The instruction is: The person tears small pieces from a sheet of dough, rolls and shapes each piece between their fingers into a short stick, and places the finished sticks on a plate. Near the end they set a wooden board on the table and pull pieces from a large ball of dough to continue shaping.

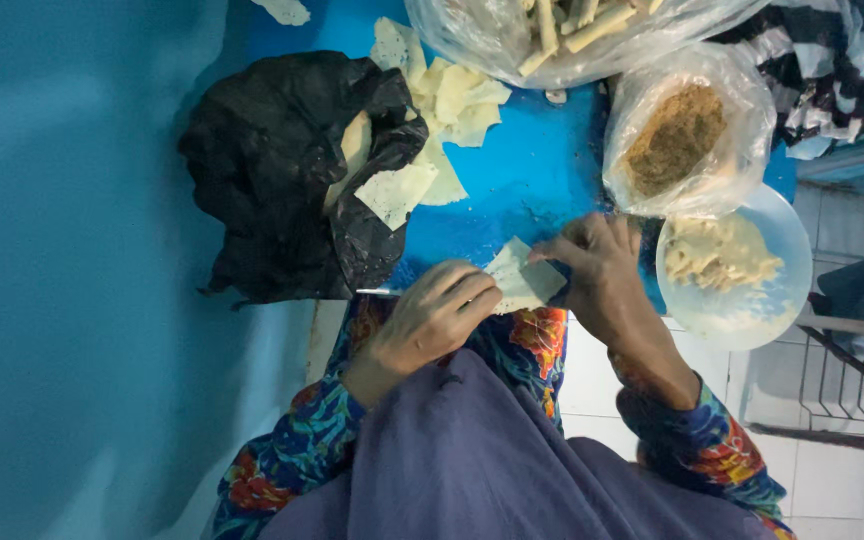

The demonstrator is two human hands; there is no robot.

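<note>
Pale dough wrapper (520, 281), thin and speckled, sits at centre frame between your two hands, just above the edge of the blue table (522, 180). Your left hand (432, 318) is curled, fingers bent inward, fingertips pinching the wrapper's left edge. Your right hand (597, 270) comes in from the right, fingers bent down onto the wrapper's upper right corner, thumb side hidden so how firmly it grips I cannot tell. Both hands touch the wrapper; it looks partly folded.

Upper left of the hands: crumpled black plastic bag (282, 170) with more pale wrappers poking out, one flat sheet (395, 192) lying on its right edge. Loose stack of wrappers (452, 100) just above that, near top centre. Top centre: clear bag of rolled sticks (572, 30). Right of centre: clear bag of brown crumbly filling (677, 135), open at the top. Just below it, lower right: round translucent plate (742, 310) carrying pale yellowish lumps. Striped black-and-white cloth (812, 60) in the upper right corner. Your floral sleeves and purple-grey garment (472, 460) fill the bottom. White tiled floor shows on the lower right.
</note>
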